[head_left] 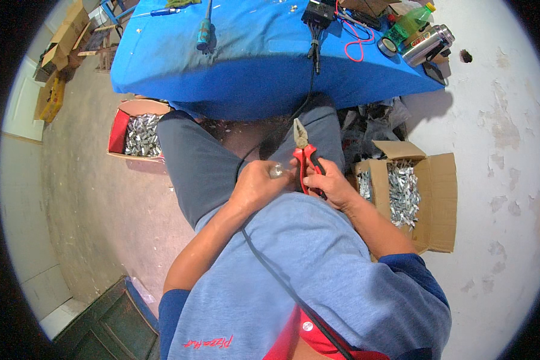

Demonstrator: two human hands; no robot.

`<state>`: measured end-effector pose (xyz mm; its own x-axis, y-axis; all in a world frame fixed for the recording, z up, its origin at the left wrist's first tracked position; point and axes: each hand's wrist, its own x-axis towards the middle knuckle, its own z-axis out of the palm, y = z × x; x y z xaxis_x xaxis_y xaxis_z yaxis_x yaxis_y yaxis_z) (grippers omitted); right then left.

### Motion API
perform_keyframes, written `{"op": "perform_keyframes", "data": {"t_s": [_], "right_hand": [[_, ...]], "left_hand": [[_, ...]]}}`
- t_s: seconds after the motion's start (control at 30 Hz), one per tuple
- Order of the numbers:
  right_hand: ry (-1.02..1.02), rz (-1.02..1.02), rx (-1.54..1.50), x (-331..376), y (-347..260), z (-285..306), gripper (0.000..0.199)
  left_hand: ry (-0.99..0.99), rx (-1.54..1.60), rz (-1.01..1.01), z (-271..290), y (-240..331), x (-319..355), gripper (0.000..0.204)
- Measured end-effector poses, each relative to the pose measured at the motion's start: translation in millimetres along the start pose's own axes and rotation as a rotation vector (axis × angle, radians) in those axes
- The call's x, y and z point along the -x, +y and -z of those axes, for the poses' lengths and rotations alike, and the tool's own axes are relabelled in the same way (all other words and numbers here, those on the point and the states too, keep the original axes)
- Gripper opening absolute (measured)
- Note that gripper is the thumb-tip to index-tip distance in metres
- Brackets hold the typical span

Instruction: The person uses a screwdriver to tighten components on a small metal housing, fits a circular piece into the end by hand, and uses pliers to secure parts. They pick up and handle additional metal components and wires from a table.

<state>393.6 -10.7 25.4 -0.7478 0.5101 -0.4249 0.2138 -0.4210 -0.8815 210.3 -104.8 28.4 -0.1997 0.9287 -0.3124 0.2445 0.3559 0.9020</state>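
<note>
In front of my lap, my right hand [331,185] is closed round the red and black handles of a pair of pliers [300,137]. Their metal jaws point away from me, and nothing shows between them. Beside it, my left hand [256,185] is closed on a small shiny metal piece [276,171], whose end pokes out by the thumb. The two hands are close together, with the left fingertips near the pliers' handles. My left palm hides the rest of the piece, so its exact kind cannot be made out.
A box of shiny metal parts [143,135] stands at left, and a cardboard box of flat metal pieces [404,195] at right. The blue-covered table [246,66] ahead bears a screwdriver [204,35], a steel flask [427,47] and a green bottle [409,23]. A dark cable [264,262] crosses my body.
</note>
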Motion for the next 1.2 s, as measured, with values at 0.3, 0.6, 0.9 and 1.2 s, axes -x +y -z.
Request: {"op": "perform_keyframes", "data": {"t_s": [0.3,0.6,0.9,1.2], "right_hand": [[-0.089,0.332,1.111,27,-62,34,0.067],[-0.177,0.235,1.342,38,-86,21,0.067],[-0.206,0.307,1.422,33,-89,13,0.062],[-0.170,0.445,1.683,33,-92,9,0.063]], "left_hand": [[0.186,-0.232,-0.111,-6,-12,-3,0.030],[0.217,-0.390,-0.112,-5,-7,-2,0.026],[0.219,-0.421,-0.175,-8,-14,-3,0.020],[0.163,-0.481,-0.155,-8,-13,-5,0.021]]}}
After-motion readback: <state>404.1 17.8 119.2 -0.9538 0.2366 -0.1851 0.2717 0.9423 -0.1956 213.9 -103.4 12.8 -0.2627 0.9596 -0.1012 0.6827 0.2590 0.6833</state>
